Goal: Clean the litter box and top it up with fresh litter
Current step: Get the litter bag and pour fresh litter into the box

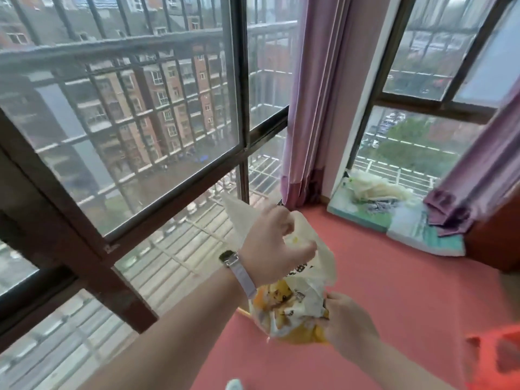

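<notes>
Head view, hands: the left hand (pixel 274 243) grips the upper flap of the litter bag (pixel 292 302), fingers curled around the pale plastic near its torn top. A watch (pixel 228 258) with a pale strap sits on that wrist.
Head view, other hand: the right hand (pixel 347 322) pinches the lower side of the same bag, fingers closed on the crumpled yellow and white plastic.
Litter bag: held between both hands in mid-air above the pink surface (pixel 394 277), with its top opened upward and a white flap standing up behind the left hand. Its print is blurred; dark lettering and an orange and yellow picture can be made out, but not read.
Around, left: a large window (pixel 126 122) with a dark brown frame fills the left side, and metal security bars and apartment blocks show through the glass.
Around, middle: a purple curtain (pixel 312 108) hangs in the corner, reaching down to the pink surface just beyond the bag.
Around, right: a second window (pixel 439 80) has another purple curtain (pixel 472 175) draped at its right side. Below it lies a pale cushion or mat (pixel 363 218) with crumpled whitish material (pixel 377 187) on top.
Lower right corner: an orange-red plastic object (pixel 495 358) with openings is cut off by the frame edge; what it is cannot be told.
Litter box: not identifiable in this view.
</notes>
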Tool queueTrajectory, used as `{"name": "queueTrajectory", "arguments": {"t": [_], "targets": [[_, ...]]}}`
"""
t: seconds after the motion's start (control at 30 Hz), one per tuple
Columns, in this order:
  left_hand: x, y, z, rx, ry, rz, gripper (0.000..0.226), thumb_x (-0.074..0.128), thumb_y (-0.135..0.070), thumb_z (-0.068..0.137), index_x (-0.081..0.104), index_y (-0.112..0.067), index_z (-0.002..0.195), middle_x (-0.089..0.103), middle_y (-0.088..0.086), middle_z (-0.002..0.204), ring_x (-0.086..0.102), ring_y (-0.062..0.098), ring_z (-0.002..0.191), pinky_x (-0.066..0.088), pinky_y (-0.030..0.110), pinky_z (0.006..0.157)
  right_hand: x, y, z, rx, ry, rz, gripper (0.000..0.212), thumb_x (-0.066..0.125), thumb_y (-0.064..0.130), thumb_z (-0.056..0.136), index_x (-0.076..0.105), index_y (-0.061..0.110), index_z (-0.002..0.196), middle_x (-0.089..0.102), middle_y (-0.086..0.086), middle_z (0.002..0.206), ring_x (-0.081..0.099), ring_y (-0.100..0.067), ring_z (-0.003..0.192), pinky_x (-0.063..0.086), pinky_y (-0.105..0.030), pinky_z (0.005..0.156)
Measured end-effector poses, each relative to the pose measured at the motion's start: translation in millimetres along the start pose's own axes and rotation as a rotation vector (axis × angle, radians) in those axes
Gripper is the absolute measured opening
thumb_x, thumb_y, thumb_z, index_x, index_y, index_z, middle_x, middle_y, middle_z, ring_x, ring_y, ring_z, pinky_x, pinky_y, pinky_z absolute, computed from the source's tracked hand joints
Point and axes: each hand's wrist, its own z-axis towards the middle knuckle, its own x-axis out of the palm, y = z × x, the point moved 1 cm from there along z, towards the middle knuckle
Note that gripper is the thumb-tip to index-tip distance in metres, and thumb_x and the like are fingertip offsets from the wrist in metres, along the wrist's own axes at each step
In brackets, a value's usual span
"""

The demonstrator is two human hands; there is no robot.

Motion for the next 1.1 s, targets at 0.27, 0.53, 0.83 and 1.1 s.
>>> {"name": "queueTrajectory", "arguments": {"t": [0.27,0.53,0.83,1.1], "targets": [[31.3,111.2,79.7,0.137,0.095,-0.003,0.102,0.047,-0.096,0.043,0.045,-0.009,0.096,0.041,-0.002,0.098,0.051,0.020,0.083,0.052,0.041,0.075,23.2,16.7,111.5,0.219,0.039,-0.083,0.041,0.046,0.043,0.096,0.051,0.027,0.134,0.056,0.007,0.126,0.053,-0.017,0.118,0.042,-0.028,0.089],[78.3,132.2,112.9,0.051,-0.029,0.139,0.080,0.087,-0.057,0.043,0.050,-0.006,0.093,0.049,0.006,0.106,0.035,0.008,0.081,0.034,0.001,0.072,15.4,7.8,162.4,0.283,0.066,-0.029,0.031,0.050,0.039,0.094,0.057,0.026,0.121,0.055,0.006,0.120,0.052,-0.017,0.114,0.033,-0.026,0.077],[154.1,159.2,151.4,-0.017,-0.072,0.040,0.031,0.060,-0.026,0.089,0.033,-0.024,0.075,0.045,-0.004,0.085,0.038,0.011,0.062,0.036,0.027,0.055,17.4,-60.0,188.2,0.231,0.125,-0.025,0.033,0.044,0.042,0.097,0.053,0.039,0.129,0.051,0.018,0.130,0.046,-0.009,0.124,0.035,-0.022,0.091],[234.6,196.3,155.2,-0.225,-0.149,-0.011,0.045,0.052,-0.034,0.092,0.038,-0.013,0.055,0.040,-0.007,0.057,0.040,0.008,0.055,0.032,0.027,0.051,39.8,-153.1,227.9,0.161,0.192,-0.066,0.033,0.042,0.042,0.096,0.058,0.034,0.123,0.056,0.015,0.124,0.052,-0.015,0.118,0.040,-0.029,0.083]]}}
